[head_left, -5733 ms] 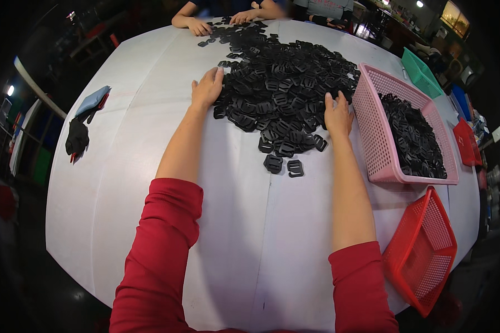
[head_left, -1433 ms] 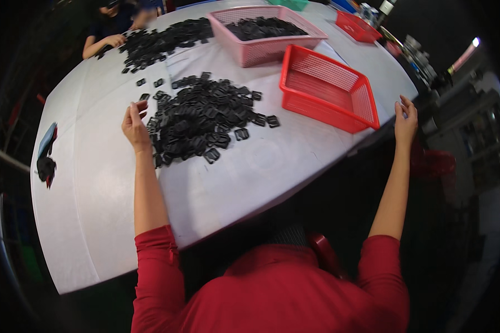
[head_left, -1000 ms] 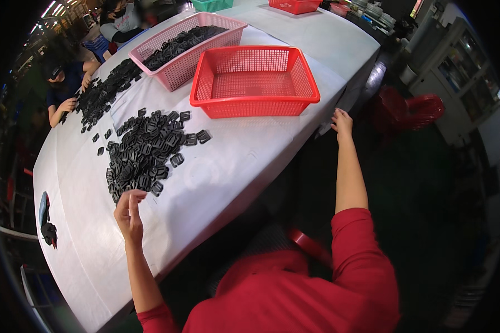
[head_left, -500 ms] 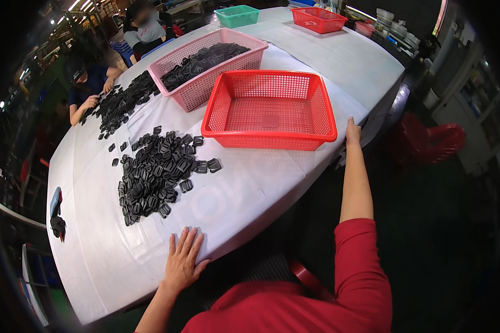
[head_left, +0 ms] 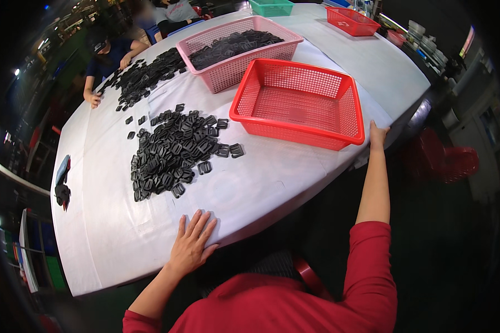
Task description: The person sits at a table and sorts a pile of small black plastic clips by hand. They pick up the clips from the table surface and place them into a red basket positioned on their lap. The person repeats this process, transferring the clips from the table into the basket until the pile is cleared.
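Note:
My left hand (head_left: 191,241) lies flat on the white-covered table (head_left: 250,205) near its front edge, fingers stretched out and nothing held. Farther right, my right hand (head_left: 378,135) grips the table's edge, its thumb on top and its other fingers mostly hidden. Just left of that hand sits an empty red plastic basket (head_left: 300,134) with perforated walls. Beyond my left hand spreads a heap of black plastic strap buckles (head_left: 175,150), several of them loose around it.
A pink basket (head_left: 228,79) full of black buckles stands behind the red one. At the far left a co-worker's hands (head_left: 94,100) touch another buckle pile (head_left: 144,77). A green basket (head_left: 272,8) and a second red basket (head_left: 353,22) stand far back. A red chair (head_left: 450,158) is at right.
The whole view has shifted, so the table and baskets appear farther right and higher. My hands keep their places on the table. The co-worker's nearer hand has moved off the pile.

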`<state>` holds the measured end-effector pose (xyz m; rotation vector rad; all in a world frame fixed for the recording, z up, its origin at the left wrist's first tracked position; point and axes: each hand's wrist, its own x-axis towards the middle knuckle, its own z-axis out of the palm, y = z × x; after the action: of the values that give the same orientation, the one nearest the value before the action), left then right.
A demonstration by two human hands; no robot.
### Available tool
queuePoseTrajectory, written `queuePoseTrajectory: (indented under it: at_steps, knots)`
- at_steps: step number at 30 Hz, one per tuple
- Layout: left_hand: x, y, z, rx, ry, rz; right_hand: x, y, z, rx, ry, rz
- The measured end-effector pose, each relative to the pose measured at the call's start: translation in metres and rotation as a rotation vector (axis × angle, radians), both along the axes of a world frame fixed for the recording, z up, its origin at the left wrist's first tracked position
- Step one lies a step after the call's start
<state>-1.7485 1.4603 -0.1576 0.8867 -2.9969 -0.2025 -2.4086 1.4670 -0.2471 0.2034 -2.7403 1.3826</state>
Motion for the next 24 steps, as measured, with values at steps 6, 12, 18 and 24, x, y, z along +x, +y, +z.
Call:
queuePoseTrajectory:
  at_steps: [6, 12, 18, 24]
  knots:
    - [0.001, 0.003, 0.005, 0.008, 0.086, -0.016, -0.046, 0.013, -0.039, -0.06, -0.2, 0.058]
    - [0.059, 0.073, -0.003, 0.296, 0.888, 0.577, -0.02, 0.037, -0.022, -0.2, -0.582, 0.125]
    - [0.076, 0.139, -0.046, 0.944, 1.012, 1.061, -0.056, 0.039, -0.029, -0.217, -0.58, 0.157]
    - [0.056, 0.097, -0.074, 1.202, 1.108, 0.907, -0.054, 0.027, 0.039, -0.129, -0.296, 0.204]
